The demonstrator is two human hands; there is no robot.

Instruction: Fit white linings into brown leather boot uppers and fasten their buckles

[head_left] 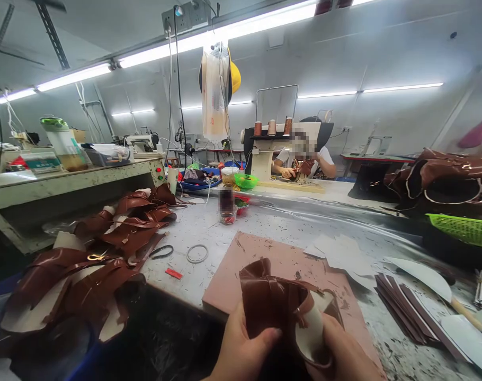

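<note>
A brown leather shoe upper (pixel 265 304) with a pale lining is held up over the near edge of a pinkish work board (pixel 233 270). My left hand (pixel 244 341) grips its left side, the thumb lying across the leather. On the other side, my right hand (pixel 346 346) holds the upper by its edge near the pale lining; some of its fingers are hidden behind the piece. A strap and a small metallic fitting show on the leather. More brown uppers (pixel 125 233) lie heaped to the left.
Dark strips (pixel 403 309) and a wooden-handled tool with a pale blade (pixel 424 275) lie right. Rings (pixel 197 254) and a red piece (pixel 173 273) are left of the board. Across the table, another person (pixel 324 161) works at a sewing machine (pixel 262 159). A green basket (pixel 463 228) stands right.
</note>
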